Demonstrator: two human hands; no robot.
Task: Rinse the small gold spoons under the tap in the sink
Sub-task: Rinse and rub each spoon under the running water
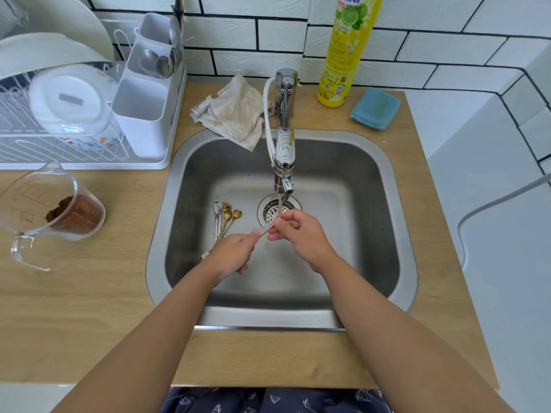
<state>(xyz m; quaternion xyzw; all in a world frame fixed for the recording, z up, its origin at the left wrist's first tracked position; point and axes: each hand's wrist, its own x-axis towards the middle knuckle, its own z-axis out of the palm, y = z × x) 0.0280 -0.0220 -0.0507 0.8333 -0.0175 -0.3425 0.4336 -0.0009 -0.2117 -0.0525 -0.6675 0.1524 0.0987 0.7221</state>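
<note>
At frame centre, fingers (255, 234) of the left hand (231, 253) pinch one gold spoon (264, 231) by its handle; the right hand (298, 234) closes around its bowl, apparently rubbing it under the tap (284, 162). Its long axis rises rightward. Remaining spoons (226, 216) lie left of the drain (275, 211) in the sink (372, 204), bowls pointing up-frame.

On the yellow dish soap bottle (343, 52) by the tiled wall we read "700" near its base; the brand letters at its top are cut off by the frame; the red graduation marks on the glass measuring jug (44, 204) are too faint for us to read.
</note>
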